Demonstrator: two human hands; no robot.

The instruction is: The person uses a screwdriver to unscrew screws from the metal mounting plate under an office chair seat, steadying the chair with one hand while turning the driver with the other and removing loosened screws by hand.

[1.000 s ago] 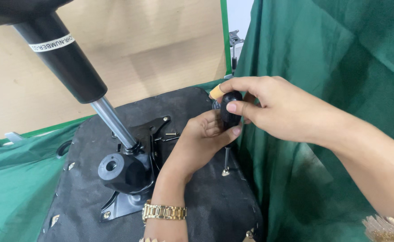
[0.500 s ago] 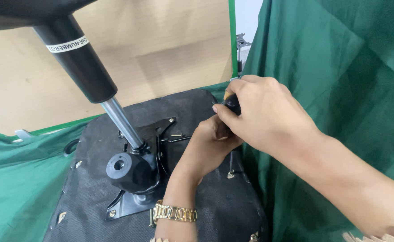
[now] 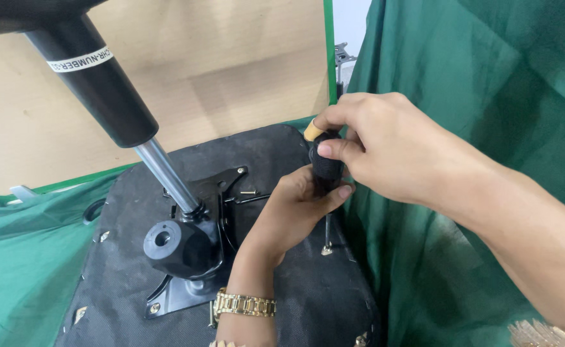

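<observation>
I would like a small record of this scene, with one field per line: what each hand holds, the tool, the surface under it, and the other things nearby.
left hand: grips the lower part of the screwdriver handle
right hand: grips the top of the handle
screwdriver: upright, black handle, tan cap, tip on the seat
seat: black underside facing up
plate: black metal, on the seat
gas cylinder: tilted, rising from the plate
watch: gold, on left wrist
cloth: green, around the seat

Gas cylinder blocks the left; green cloth seemingly crowds the right.
</observation>
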